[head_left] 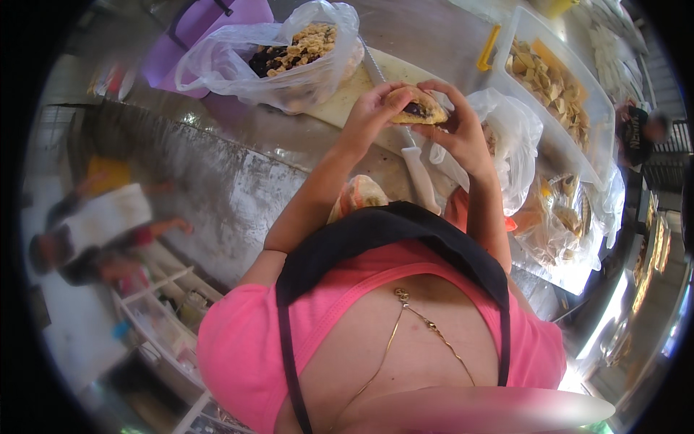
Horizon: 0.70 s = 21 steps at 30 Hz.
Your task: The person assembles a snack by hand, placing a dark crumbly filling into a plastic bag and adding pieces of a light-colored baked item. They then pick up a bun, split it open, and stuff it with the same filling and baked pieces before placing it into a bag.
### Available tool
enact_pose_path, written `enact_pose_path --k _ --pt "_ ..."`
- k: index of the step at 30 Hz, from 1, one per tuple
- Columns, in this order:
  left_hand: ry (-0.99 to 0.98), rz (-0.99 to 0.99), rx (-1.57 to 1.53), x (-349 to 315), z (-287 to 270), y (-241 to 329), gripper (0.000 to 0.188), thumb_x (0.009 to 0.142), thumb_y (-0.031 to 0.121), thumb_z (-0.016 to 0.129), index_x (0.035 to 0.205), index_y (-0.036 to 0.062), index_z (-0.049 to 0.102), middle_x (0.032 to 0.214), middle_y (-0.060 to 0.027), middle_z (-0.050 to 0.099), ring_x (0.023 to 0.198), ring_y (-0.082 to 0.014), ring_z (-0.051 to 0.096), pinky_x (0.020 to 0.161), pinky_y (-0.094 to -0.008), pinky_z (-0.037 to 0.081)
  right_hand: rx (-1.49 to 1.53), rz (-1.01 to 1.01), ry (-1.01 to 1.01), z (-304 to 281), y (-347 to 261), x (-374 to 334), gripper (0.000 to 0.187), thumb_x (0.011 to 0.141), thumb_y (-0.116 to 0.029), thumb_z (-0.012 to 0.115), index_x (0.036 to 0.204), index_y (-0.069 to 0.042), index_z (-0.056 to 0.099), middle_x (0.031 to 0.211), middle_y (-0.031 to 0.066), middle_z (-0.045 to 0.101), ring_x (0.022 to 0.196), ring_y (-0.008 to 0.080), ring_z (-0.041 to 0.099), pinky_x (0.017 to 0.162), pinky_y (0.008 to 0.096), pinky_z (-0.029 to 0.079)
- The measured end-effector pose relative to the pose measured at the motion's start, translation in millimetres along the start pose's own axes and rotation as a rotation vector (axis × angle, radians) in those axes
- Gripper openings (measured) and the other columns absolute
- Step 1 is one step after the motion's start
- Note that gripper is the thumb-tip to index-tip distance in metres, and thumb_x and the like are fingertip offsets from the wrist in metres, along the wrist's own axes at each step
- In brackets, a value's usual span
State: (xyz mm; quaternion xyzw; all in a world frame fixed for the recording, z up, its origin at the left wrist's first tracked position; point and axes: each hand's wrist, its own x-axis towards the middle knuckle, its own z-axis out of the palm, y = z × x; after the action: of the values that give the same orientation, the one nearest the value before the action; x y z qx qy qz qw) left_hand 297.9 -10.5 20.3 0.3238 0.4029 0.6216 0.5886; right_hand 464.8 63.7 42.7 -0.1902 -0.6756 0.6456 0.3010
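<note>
Between both hands, above the table, is a small golden-brown bun or pastry (431,114) with dark filling showing at its side. My left hand (370,119) grips its left end, thumb on top. My right hand (463,136) holds the right end, fingers curved around it. Below them lies a long knife with a white handle (418,177), its blade running up across a pale cutting board (330,110). An open clear plastic bag (238,69) holds a mix of light nut-like pieces and dark bits (307,49), just beyond my left hand.
A purple container (199,32) stands at the far left. To the right, a clear plastic box (600,148) contains brown pieces. Crumpled plastic bags (517,119) lie nearer, beside a wrapped bundle (560,224). People are visible at left (69,249) and far right (636,134).
</note>
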Motion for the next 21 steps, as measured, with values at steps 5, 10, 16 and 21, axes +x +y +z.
enact_pose_path --k 5,10,16,21 --pt "-0.056 -0.063 0.041 -2 -3 3 0.051 0.090 0.020 0.059 0.132 0.0002 0.037 0.118 -0.0114 0.053 0.109 -0.0192 0.055 0.092 -0.0350 0.047 0.030 0.089 0.088 -2 13 4 0.058 0.072 0.004 0.072 0.123 -0.002 0.047 0.119 0.0072 0.053 0.102 0.0138 0.056 0.085 0.0263 0.049" --pt "0.006 0.020 0.084 -4 -8 7 0.051 0.082 0.007 0.066 0.127 0.0019 0.043 0.119 -0.0103 0.052 0.107 -0.0177 0.055 0.091 -0.0301 0.047 0.078 0.071 0.076 4 17 4 0.056 0.075 0.006 0.068 0.125 0.000 0.044 0.112 0.0075 0.055 0.103 0.0148 0.056 0.089 0.0277 0.048" --pt "0.127 0.309 0.385 -6 -25 1 0.055 0.073 -0.002 0.072 0.122 0.0025 0.048 0.118 -0.0092 0.053 0.107 -0.0171 0.055 0.091 -0.0310 0.049 -0.303 0.067 0.187 2 32 -3 0.049 0.078 -0.004 0.067 0.122 -0.003 0.046 0.114 0.0081 0.053 0.097 0.0171 0.057 0.080 0.0302 0.048" --pt "0.208 0.403 0.504 -4 -46 -13 0.055 0.072 -0.001 0.074 0.120 0.0021 0.048 0.118 -0.0092 0.052 0.107 -0.0177 0.055 0.092 -0.0330 0.049 -0.997 0.129 0.086 29 61 -28 0.044 0.073 -0.016 0.069 0.110 -0.005 0.049 0.107 0.0151 0.050 0.087 0.0312 0.058 0.075 0.0380 0.049"
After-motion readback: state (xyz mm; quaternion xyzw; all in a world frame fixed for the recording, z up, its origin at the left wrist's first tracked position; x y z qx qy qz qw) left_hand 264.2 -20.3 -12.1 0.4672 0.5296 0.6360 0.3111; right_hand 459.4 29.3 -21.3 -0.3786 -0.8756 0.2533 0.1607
